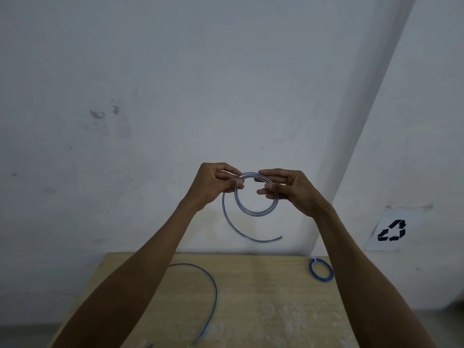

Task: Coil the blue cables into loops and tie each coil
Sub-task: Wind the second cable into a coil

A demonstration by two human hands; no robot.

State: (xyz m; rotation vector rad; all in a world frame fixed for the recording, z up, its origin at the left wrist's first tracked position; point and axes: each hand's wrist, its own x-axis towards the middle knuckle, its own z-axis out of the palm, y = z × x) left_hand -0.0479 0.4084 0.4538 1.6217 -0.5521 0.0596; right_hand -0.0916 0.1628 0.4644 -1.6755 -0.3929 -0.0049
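I hold a blue cable (253,212) up in the air in front of the wall, wound into a small round loop of a few turns. My left hand (214,183) pinches the loop at its upper left. My right hand (286,188) pinches it at the upper right. A loose tail of the cable curves down from the left side and ends free at the lower right (280,238). On the wooden table (263,297) a second blue cable (213,282) lies uncoiled in a wide arc. A finished blue coil (321,270) with a white tie lies near the table's back right corner.
A pale wall stands close behind the table. A white sheet with a black recycling symbol (391,231) is stuck to the wall at the right. The table's back edge (200,253) runs just below my raised hands.
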